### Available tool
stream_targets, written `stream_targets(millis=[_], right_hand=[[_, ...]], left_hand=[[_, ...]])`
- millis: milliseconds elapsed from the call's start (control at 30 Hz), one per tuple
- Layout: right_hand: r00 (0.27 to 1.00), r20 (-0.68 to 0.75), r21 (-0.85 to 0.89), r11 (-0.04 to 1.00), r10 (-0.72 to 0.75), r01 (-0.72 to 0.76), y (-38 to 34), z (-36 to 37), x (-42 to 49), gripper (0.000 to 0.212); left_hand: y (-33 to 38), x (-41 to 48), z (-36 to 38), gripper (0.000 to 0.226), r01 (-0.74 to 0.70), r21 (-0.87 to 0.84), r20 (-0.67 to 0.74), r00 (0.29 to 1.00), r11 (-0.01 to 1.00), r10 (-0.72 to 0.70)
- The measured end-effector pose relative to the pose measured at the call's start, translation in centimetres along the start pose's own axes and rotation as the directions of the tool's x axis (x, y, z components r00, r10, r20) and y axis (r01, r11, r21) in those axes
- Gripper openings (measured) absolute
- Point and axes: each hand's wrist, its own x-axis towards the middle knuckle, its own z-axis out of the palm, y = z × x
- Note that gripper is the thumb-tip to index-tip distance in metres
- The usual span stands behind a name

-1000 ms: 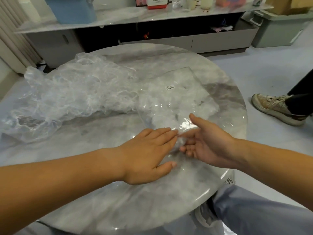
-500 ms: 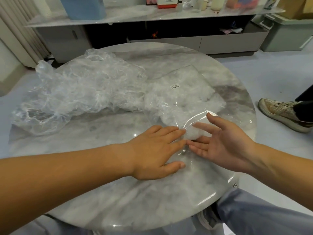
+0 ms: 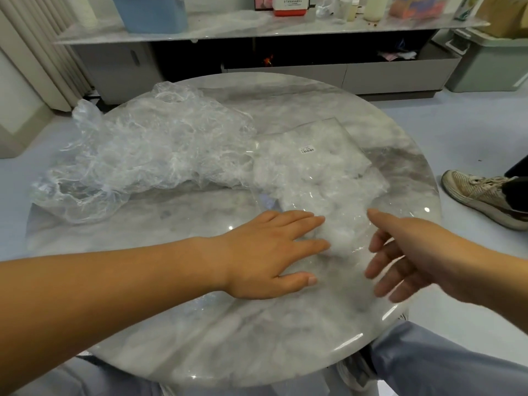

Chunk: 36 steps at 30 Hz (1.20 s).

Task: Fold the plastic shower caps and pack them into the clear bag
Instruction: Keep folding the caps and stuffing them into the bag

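Across the middle of the frame sits one round table (image 3: 200, 324), its top glossy grey-white marble. One bag (image 3: 337, 155) lies flat on it right of centre, clear, thin and roughly rectangular, with wispy white crumpled plastic showing through it and one small white label (image 3: 307, 150) on its upper face. Left of the bag, touching its edge, the caps (image 3: 148, 155) spread toward the upper left in one loose heap of filmy, wrinkled, see-through plastic; they are too tangled to count.

Two bare hands reach in from the lower edge, near each other but apart. The left hand (image 3: 268, 252) lies palm down with straight fingers on the near end of the bag. The right hand (image 3: 414, 258) is edge-on beside the bag's near right corner, fingers loose and spread, gripping nothing; I cannot tell whether it touches the film.

At far right one tan shoe (image 3: 480, 195) rests on the pale floor. Along the top runs a long shelf (image 3: 257, 30) with one blue tub (image 3: 154, 12); one green bin (image 3: 491, 64) stands at upper right.
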Motion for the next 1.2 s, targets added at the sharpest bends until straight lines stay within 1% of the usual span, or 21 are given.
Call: stream_targets(millis=[67, 133, 200, 267, 300, 367, 433, 500, 567, 633, 700, 733, 800, 867, 933, 967, 1033, 1067, 1100, 1133, 1200], right_hand=[[0.989, -0.036, -0.120, 0.983, -0.143, 0.138, -1.2, 0.0, 0.1, 0.055], [0.945, -0.029, -0.175, 0.933, -0.325, 0.315, -2.6, 0.8, 0.4, 0.049], [0.882, 0.039, -0.214, 0.859, -0.469, 0.466, -3.9, 2.5, 0.8, 0.043], [0.838, 0.133, -0.257, 0.798, -0.529, 0.545, -5.2, 5.0, 1.4, 0.037], [0.824, 0.184, -0.275, 0.777, -0.535, 0.566, -6.0, 6.6, 1.6, 0.034], [0.798, 0.284, -0.280, 0.750, -0.532, 0.600, -7.3, 9.9, 2.7, 0.031], [0.789, 0.379, -0.276, 0.754, -0.484, 0.596, -8.3, 13.2, 3.8, 0.031], [0.789, 0.422, -0.382, 0.702, -0.446, 0.601, -8.8, 15.0, 4.8, 0.034], [0.815, 0.406, -0.458, 0.679, -0.414, 0.574, -8.9, 15.1, 5.6, 0.036], [0.840, 0.376, -0.455, 0.711, -0.392, 0.536, -8.7, 14.2, 6.3, 0.033], [0.849, 0.339, -0.464, 0.714, -0.404, 0.525, -8.3, 13.0, 6.9, 0.032], [0.851, 0.318, -0.476, 0.706, -0.418, 0.525, -8.1, 12.6, 7.1, 0.034], [0.845, 0.278, -0.495, 0.685, -0.457, 0.534, -7.8, 12.0, 7.2, 0.036], [0.817, 0.270, -0.501, 0.650, -0.510, 0.571, -7.4, 11.7, 7.2, 0.034], [0.745, 0.294, -0.507, 0.564, -0.598, 0.652, -6.9, 11.8, 6.8, 0.032], [0.680, 0.332, -0.508, 0.483, -0.654, 0.713, -6.4, 11.9, 6.6, 0.034], [0.514, 0.462, -0.486, 0.278, -0.723, 0.828, -5.5, 12.4, 5.8, 0.042], [0.448, 0.543, -0.471, 0.184, -0.711, 0.863, -5.0, 12.7, 5.4, 0.048], [0.412, 0.623, -0.463, 0.111, -0.665, 0.880, -4.5, 13.0, 5.2, 0.053], [0.403, 0.695, -0.462, 0.059, -0.595, 0.885, -3.9, 13.3, 4.9, 0.058], [0.421, 0.779, -0.474, 0.003, -0.465, 0.880, -2.9, 13.8, 4.6, 0.063]], left_hand=[[-1.1, -0.9, -0.3, 0.062, 0.051, -0.022, -0.068, 0.996, 0.998, -0.053], [-2.7, -2.1, -0.6, 0.065, 0.177, -0.033, -0.171, 0.969, 0.984, -0.180], [-4.8, -3.7, -0.9, 0.068, 0.362, -0.069, -0.213, 0.905, 0.930, -0.368], [-7.6, -5.5, -1.0, 0.067, 0.514, -0.104, -0.194, 0.829, 0.852, -0.524], [-9.1, -6.4, -1.0, 0.067, 0.554, -0.080, -0.170, 0.812, 0.829, -0.559], [-11.7, -7.6, -0.7, 0.064, 0.558, 0.069, -0.114, 0.828, 0.827, -0.550], [-13.6, -7.9, -0.3, 0.056, 0.515, 0.215, -0.031, 0.853, 0.830, -0.521], [-14.7, -7.4, -0.2, 0.055, 0.483, 0.301, 0.028, 0.857, 0.822, -0.514], [-15.0, -6.8, -0.5, 0.057, 0.474, 0.350, 0.026, 0.857, 0.808, -0.514], [-15.3, -6.6, -0.5, 0.058, 0.469, 0.366, -0.007, 0.865, 0.804, -0.501], [-15.3, -6.7, -0.2, 0.055, 0.446, 0.383, -0.064, 0.887, 0.809, -0.458], [-15.0, -7.1, -0.1, 0.057, 0.434, 0.392, -0.093, 0.896, 0.811, -0.435], [-14.0, -8.1, -0.1, 0.069, 0.416, 0.393, -0.141, 0.909, 0.820, -0.393], [-11.9, -9.5, -0.3, 0.072, 0.386, 0.360, -0.158, 0.923, 0.850, -0.352], [-9.2, -11.1, -0.1, 0.063, 0.319, 0.256, -0.124, 0.947, 0.912, -0.297], [-7.7, -12.1, 0.2, 0.058, 0.278, 0.189, -0.092, 0.960, 0.942, -0.265], [-5.0, -14.0, 1.3, 0.049, 0.205, 0.068, -0.018, 0.979, 0.976, -0.204], [-4.0, -14.9, 1.9, 0.045, 0.184, -0.005, 0.011, 0.983, 0.983, -0.184], [-3.4, -15.7, 2.4, 0.041, 0.174, -0.098, 0.030, 0.985, 0.980, -0.172], [-2.9, -16.3, 2.8, 0.036, 0.177, -0.204, 0.027, 0.984, 0.963, -0.175], [-2.9, -16.8, 3.3, 0.031, 0.183, -0.369, -0.079, 0.971, 0.911, -0.227]])
